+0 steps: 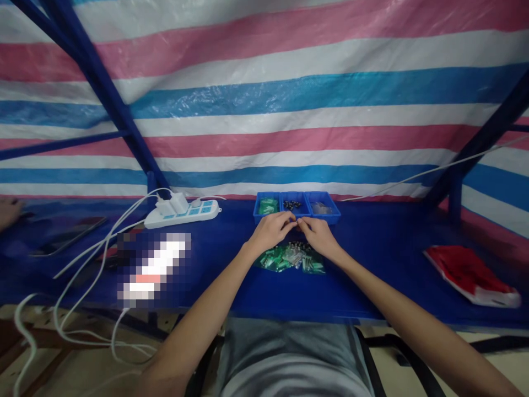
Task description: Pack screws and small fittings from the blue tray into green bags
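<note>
left hand (270,229) and right hand (318,234) curled, fingertips nearly meeting; cannot tell if gripping. likely fine handling, green packets (278,259) just nearside; next calls for steady pinching.

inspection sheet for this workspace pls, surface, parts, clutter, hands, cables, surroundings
Surface: blue table.
Job's things: blue tray, three compartments holding small parts; small green and clear packets before it.
Clutter: red-and-white item right; pixelated bright object left.
Hands: left hand and right hand, fingertips close together; anything pinched is unclear.
Cables: white cables near the power strip, some hanging past the front edge.
Surroundings: striped sheet; another person's hand, far left.
</note>
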`<control>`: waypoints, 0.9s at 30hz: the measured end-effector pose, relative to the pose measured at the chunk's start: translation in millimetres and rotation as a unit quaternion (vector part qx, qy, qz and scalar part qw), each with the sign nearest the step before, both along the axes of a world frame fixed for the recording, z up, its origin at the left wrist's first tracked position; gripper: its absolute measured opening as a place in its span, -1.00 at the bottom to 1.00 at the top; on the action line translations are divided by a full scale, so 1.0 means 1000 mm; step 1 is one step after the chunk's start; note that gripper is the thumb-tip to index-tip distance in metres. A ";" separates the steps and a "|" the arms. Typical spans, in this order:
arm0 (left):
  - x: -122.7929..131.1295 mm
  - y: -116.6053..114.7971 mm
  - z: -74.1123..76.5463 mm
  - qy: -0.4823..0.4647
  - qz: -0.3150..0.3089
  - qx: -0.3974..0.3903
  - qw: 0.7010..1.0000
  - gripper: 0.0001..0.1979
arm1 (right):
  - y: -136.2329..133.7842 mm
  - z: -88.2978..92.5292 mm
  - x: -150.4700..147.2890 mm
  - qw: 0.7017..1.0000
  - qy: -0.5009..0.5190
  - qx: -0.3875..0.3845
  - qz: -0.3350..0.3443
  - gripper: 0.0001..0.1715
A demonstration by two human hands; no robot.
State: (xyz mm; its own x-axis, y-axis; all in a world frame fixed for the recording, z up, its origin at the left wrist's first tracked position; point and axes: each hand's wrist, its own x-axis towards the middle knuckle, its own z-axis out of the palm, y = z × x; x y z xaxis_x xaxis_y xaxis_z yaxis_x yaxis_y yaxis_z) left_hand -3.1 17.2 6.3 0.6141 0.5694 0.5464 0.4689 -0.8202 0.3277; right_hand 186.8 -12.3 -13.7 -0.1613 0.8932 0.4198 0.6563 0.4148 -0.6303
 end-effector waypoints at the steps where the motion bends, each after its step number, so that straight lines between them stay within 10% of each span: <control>1: 0.000 0.000 0.000 -0.002 0.000 -0.002 1.000 -0.85 | -0.001 0.000 0.000 1.000 0.001 -0.002 0.002 -0.56; 10: 0.001 0.001 -0.001 -0.005 0.006 -0.014 1.000 -0.86 | -0.002 0.003 -0.001 0.995 0.088 -0.032 0.033 -0.77; 27: 0.001 -0.005 0.003 0.007 0.008 0.017 1.000 -0.85 | -0.006 0.009 -0.005 0.935 0.294 -0.182 0.072 -0.60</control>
